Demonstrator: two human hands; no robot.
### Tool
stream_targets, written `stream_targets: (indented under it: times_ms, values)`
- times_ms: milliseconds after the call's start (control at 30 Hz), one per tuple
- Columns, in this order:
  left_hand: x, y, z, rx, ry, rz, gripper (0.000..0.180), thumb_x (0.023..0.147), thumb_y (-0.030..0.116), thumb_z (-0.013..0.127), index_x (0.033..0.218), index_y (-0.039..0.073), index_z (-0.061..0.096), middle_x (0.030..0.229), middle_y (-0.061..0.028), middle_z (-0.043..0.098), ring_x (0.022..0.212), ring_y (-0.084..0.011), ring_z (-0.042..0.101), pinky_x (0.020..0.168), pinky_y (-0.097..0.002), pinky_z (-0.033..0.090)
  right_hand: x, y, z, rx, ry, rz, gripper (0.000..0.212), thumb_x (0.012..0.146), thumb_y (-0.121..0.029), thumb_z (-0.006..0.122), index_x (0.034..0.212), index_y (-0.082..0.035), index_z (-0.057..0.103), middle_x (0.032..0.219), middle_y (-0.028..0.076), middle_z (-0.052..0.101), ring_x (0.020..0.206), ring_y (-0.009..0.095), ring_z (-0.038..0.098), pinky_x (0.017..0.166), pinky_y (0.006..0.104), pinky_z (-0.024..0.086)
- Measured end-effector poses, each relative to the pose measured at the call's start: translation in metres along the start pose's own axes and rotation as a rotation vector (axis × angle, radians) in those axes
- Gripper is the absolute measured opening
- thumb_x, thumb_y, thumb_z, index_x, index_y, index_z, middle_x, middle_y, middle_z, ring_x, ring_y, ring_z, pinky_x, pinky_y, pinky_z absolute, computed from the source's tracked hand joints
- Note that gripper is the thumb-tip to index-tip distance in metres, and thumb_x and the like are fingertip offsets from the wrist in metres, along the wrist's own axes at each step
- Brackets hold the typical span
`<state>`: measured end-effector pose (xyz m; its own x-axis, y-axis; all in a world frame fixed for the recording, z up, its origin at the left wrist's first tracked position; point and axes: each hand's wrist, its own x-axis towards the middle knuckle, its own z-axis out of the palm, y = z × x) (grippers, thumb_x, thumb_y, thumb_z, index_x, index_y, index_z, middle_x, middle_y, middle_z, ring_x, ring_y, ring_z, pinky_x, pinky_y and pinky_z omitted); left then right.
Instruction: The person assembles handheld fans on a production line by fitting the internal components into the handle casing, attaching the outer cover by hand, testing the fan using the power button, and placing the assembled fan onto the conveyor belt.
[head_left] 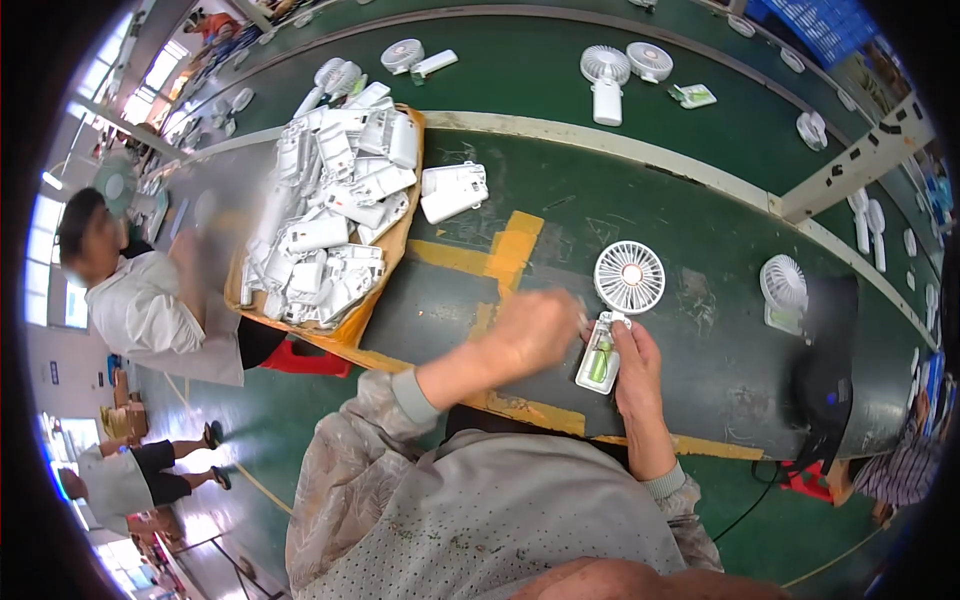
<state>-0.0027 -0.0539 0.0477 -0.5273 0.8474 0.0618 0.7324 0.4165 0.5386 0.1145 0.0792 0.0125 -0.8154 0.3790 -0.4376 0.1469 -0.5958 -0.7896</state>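
Observation:
A white handheld fan point(630, 277) lies before me, its round grille head pointing away. Its handle is uncovered, and a green battery point(600, 362) shows inside the white handle shell point(584, 383). My right hand point(640, 362) grips this handle from the right, thumb along its edge. Just left of the handle, my left hand point(540, 330) is closed with its fingertips toward the fan; what it holds, if anything, is too blurred to make out. Farther right on the table lies another white fan point(783, 283), its handle end partly greenish.
A carton point(408, 215) heaped with white plastic handle shells point(335, 160) stands at the left, with a few more shells point(455, 190) beside it. Beyond a pale rail point(600, 140), a green conveyor point(520, 60) carries several fans. A dark object point(828, 350) stands at the right; a person point(150, 300) sits left.

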Motion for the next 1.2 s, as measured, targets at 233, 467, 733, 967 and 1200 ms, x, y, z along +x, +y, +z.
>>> stream_targets:
  times_ms: [233,467,733,967,1200]
  values:
    - [0.038,-0.105,-0.067,0.843,0.018,-0.409,0.021,0.071,0.006,0.061,0.092,0.0,0.06,0.096,-0.0148,0.062,0.088,-0.0271,0.061,0.072,-0.0345,0.052,-0.002,-0.003,0.004,0.045,-0.006,0.048,0.025,0.095,-0.016,0.047,0.109,0.004,0.052,0.101,0.016,0.064,0.09,0.02,0.064,0.077,0.0302,0.052]
    - [0.034,-0.136,-0.08,0.638,0.11,-0.409,0.028,0.07,0.019,0.068,0.089,0.002,0.055,0.09,-0.021,0.061,0.083,-0.0356,0.062,0.071,-0.0434,0.051,0.001,-0.002,0.002,0.055,-0.009,0.039,0.029,0.095,-0.016,0.048,0.114,0.006,0.05,0.105,0.018,0.062,0.094,0.024,0.064,0.081,0.0317,0.052]
    - [0.0,-0.029,-0.042,-0.326,0.167,-0.356,0.052,0.072,0.015,0.066,0.118,-0.005,0.051,0.095,-0.0191,0.062,0.084,-0.0232,0.061,0.076,-0.0328,0.049,0.005,0.001,-0.003,0.06,-0.021,0.05,0.026,0.096,-0.018,0.047,0.111,0.003,0.052,0.102,0.014,0.064,0.091,0.018,0.063,0.079,0.0291,0.052]
    - [-0.019,0.038,-0.014,-0.319,0.067,-0.344,0.052,0.071,0.016,0.068,0.114,-0.009,0.051,0.094,-0.025,0.062,0.081,-0.0356,0.064,0.072,-0.039,0.051,-0.007,-0.009,0.001,0.222,-0.041,0.161,0.036,0.096,-0.02,0.045,0.125,0.002,0.045,0.116,0.01,0.056,0.105,0.015,0.054,0.09,0.0305,0.044]
    - [-0.017,0.063,-0.007,-0.062,0.01,-0.22,0.055,0.073,0.022,0.067,0.117,-0.006,0.05,0.093,-0.0242,0.062,0.069,-0.0389,0.064,0.059,-0.0443,0.053,-0.011,-0.013,-0.007,0.31,-0.222,0.156,0.047,0.087,-0.009,0.041,0.132,0.003,0.036,0.124,0.012,0.05,0.113,0.021,0.051,0.097,0.0357,0.04]
